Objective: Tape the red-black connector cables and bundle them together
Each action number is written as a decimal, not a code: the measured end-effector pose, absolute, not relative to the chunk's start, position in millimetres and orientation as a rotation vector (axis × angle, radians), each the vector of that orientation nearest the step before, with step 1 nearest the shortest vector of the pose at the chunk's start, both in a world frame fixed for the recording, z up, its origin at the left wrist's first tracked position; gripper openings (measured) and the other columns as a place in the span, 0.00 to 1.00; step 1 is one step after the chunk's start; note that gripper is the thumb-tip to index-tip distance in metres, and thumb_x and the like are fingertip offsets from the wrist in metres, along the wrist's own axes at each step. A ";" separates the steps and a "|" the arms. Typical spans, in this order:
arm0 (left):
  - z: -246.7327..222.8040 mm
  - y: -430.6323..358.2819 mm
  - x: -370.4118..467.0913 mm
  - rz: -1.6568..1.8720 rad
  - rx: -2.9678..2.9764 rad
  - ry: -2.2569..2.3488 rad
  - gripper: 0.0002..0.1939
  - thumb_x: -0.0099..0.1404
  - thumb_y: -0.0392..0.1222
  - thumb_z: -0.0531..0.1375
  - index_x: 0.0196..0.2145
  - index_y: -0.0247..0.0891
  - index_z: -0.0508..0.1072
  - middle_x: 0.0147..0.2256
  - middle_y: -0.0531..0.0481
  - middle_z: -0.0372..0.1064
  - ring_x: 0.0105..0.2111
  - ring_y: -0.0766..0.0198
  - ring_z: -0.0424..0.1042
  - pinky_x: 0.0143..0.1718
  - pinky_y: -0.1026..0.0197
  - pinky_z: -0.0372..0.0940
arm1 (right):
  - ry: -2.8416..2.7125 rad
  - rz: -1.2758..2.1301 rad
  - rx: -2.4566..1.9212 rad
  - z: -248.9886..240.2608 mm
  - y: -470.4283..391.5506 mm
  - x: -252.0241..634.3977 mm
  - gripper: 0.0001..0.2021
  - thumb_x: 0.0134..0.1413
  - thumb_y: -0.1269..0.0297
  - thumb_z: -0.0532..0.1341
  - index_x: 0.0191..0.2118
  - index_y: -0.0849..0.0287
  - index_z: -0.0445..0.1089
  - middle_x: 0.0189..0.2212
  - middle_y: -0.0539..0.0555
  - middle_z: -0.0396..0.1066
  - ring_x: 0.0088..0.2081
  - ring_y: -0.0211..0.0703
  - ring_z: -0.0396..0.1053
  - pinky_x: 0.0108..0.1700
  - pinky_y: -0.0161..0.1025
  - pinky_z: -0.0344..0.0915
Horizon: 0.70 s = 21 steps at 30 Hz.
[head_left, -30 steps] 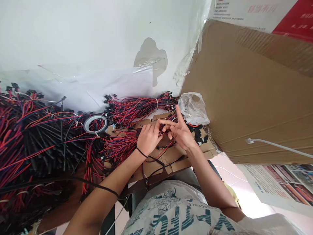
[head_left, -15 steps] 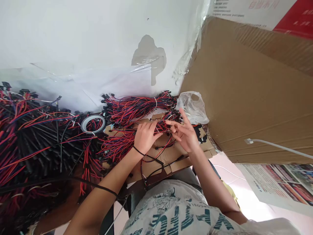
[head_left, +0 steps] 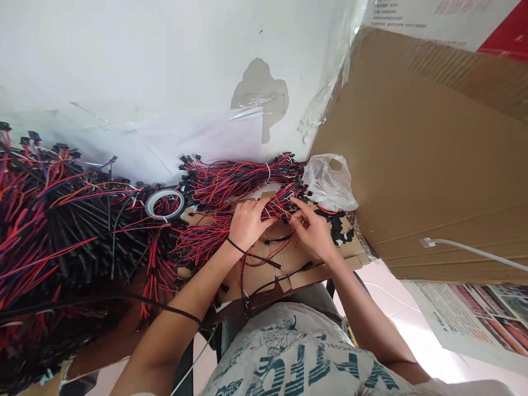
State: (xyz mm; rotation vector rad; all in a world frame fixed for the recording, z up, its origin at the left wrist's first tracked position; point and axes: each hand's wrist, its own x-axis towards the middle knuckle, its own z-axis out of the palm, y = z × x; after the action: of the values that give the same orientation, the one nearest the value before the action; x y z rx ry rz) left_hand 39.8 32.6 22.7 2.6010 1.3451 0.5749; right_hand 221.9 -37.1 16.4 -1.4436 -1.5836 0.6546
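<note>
My left hand (head_left: 248, 223) is wrapped round a bundle of red and dark wires (head_left: 206, 235) lying over cardboard. Close by, my right hand (head_left: 309, 226) is at the bundle's right end, its fingers bent and drawn together; whatever thin thing they may hold is too small to make out. Behind both hands lies another wire bundle (head_left: 235, 179), bound with a white tie near its right end. Loose dark wires with sleeves cross the cardboard (head_left: 264, 269) in front of my hands.
A large heap of sleeved wires (head_left: 82, 236) fills the left, with a white tape roll (head_left: 149, 204) at its edge. A clear plastic bag (head_left: 331, 184) sits behind my right hand. A big cardboard sheet (head_left: 421, 154) stands at the right, below the white wall (head_left: 124, 49).
My right hand's fingers were spread and raised; they have come down and bent in beside the bundle. My left hand keeps its hold. The view has shifted slightly.
</note>
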 end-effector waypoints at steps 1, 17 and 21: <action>24.0 33.6 38.2 0.532 2.601 1.331 0.31 0.60 0.50 0.63 0.57 0.40 0.62 0.47 0.41 0.72 0.49 0.51 0.70 0.49 0.52 0.62 | -1.589 0.652 -1.434 16.0 -35.2 220.6 0.24 0.57 0.65 0.54 0.60 0.58 0.60 0.29 0.49 0.71 0.27 0.35 0.64 0.33 0.35 0.63; 22.5 23.6 18.5 0.245 2.685 1.349 0.26 0.56 0.54 0.61 0.49 0.38 0.68 0.48 0.40 0.69 0.51 0.46 0.63 0.50 0.46 0.57 | -1.423 0.814 -1.346 26.7 -11.5 195.7 0.32 0.52 0.70 0.56 0.64 0.53 0.54 0.31 0.51 0.74 0.30 0.39 0.70 0.38 0.40 0.68; 23.4 20.8 18.9 0.242 2.700 1.385 0.24 0.56 0.54 0.61 0.47 0.38 0.69 0.47 0.40 0.70 0.50 0.46 0.63 0.48 0.46 0.57 | -1.624 0.772 -1.406 47.3 -4.6 184.2 0.38 0.51 0.77 0.51 0.68 0.50 0.43 0.33 0.52 0.75 0.30 0.41 0.70 0.41 0.42 0.68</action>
State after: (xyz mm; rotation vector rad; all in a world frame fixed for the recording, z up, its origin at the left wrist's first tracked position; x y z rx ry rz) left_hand 18.9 20.8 23.4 2.6996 1.3853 0.2417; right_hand 184.2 -4.6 47.3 -1.4061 -1.6239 0.7718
